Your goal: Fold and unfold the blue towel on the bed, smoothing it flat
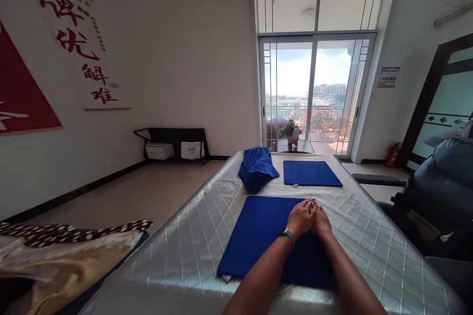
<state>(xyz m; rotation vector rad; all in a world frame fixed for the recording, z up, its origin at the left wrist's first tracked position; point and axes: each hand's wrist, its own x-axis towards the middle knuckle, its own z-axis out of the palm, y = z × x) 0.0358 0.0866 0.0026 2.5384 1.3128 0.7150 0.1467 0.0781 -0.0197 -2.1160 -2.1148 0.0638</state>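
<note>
A blue folded cloth piece (262, 231), a flat rectangle with a small white tag at its near left corner, lies on the silver quilted cover of the table (185, 241). My left hand (302, 217), with a watch on its wrist, rests on the cloth's far right part, fingers stretched forward. Beside and touching it, my right hand (321, 219) lies near the same far corner, its fingers also extended. The fingertips meet there, and what is beneath them is hidden. Beyond, a crumpled blue cloth (257, 168) sits left of a second flat blue cloth (312, 173).
At the lower left is bedding with a brown dotted edge (74, 251). A dark armchair with bags (439, 197) stands close on the right. Past the table's far end is a small table with a plant (290, 130) and bottle (295, 137), before glass sliding doors (288, 74).
</note>
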